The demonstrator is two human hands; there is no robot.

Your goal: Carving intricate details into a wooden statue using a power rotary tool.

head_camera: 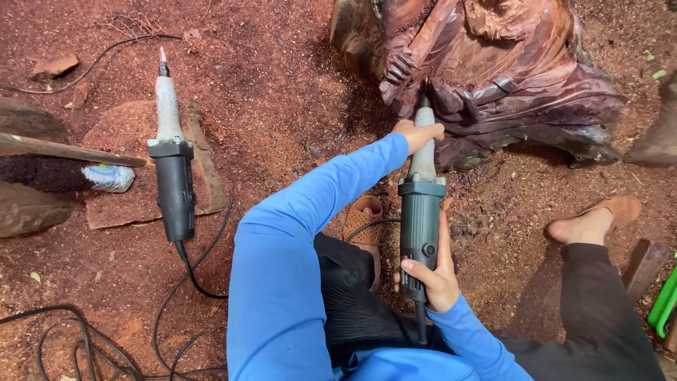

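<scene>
The die grinder (420,226) is a long, slim power tool with a dark green motor body, a pale grey collar at the body's front end and a tapered, dust-coated grey neck. It lies nearly vertical in the view, tip pointing away from the person. A black cord leaves its rear end. The left hand (417,134) wraps the neck near the tip; the right hand (436,276) grips the rear of the body.

The wood carving (493,70) is a large reddish-brown sculpted block with deep folds and ridges and a glossy, uneven surface. It rests on the sawdust-covered ground. The grinder's tip meets its lower left portion.
</scene>
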